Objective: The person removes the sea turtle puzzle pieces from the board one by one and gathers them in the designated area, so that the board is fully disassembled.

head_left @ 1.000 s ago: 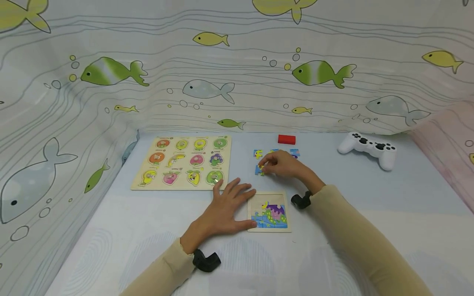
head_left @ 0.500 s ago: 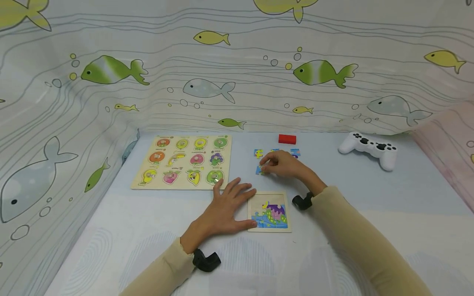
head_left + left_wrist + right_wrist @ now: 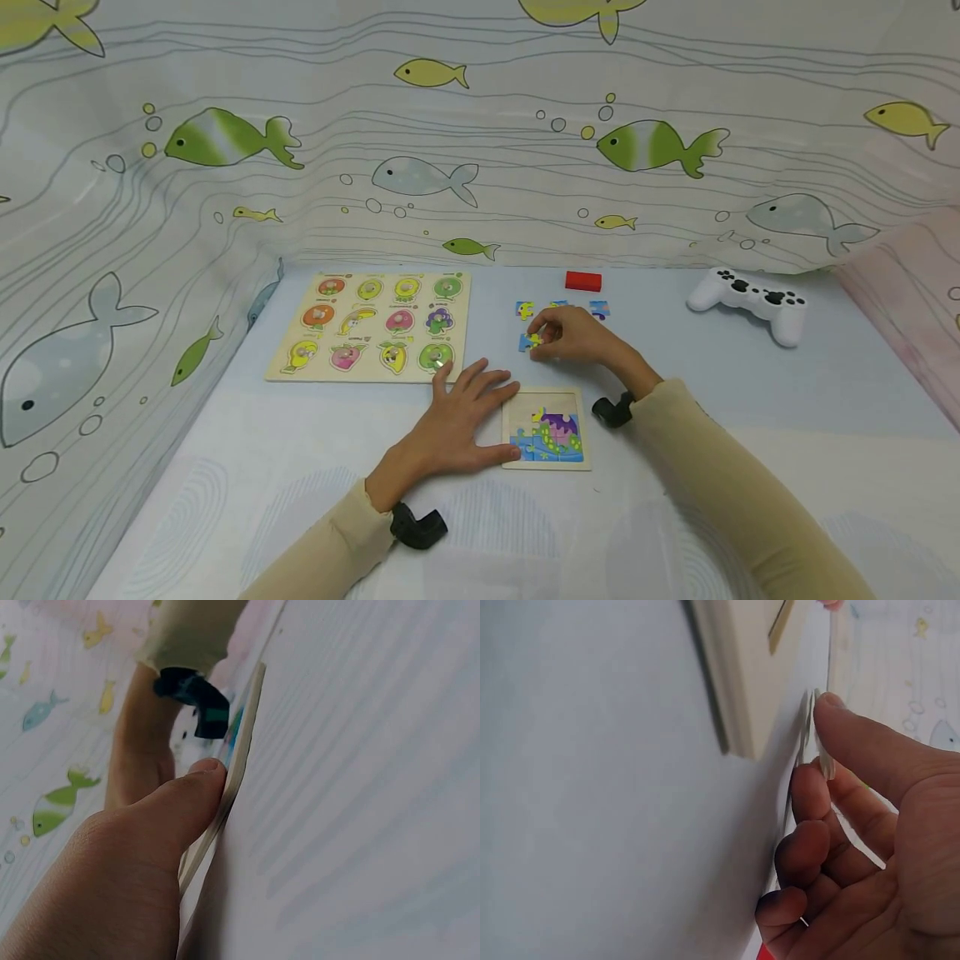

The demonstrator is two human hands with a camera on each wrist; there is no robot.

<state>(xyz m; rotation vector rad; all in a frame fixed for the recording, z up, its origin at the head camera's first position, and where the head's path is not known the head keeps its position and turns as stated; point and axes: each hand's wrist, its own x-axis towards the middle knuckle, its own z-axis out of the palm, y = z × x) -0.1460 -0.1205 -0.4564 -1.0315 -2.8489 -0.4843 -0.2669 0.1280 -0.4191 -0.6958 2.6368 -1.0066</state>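
My left hand (image 3: 457, 429) lies with its fingers spread beside a small square wooden puzzle tray (image 3: 520, 406), the thumb resting on the tray's left rim. Several joined pieces with a purple, pink and green picture on blue fill the tray's lower right. Beyond the tray, my right hand (image 3: 573, 333) pinches a blue and yellow jigsaw piece (image 3: 527, 342) close to the table. In the right wrist view, the thumb and fingers hold the thin piece (image 3: 824, 754) edge-on, its printed face out of sight. The left wrist view has the thumb on the tray's edge (image 3: 244, 750).
Loose jigsaw pieces (image 3: 524, 310) lie behind my right hand, some partly covered by it. A red block (image 3: 583, 281) sits farther back. At the left is a wooden fruit puzzle board (image 3: 371, 375); at the right, a white game controller (image 3: 748, 304). A fish-printed curtain (image 3: 525, 192) hangs behind.
My right thumb and fingertips have shifted slightly on the jigsaw piece, and more of its yellow part shows. The left hand and the tray have stayed in place.
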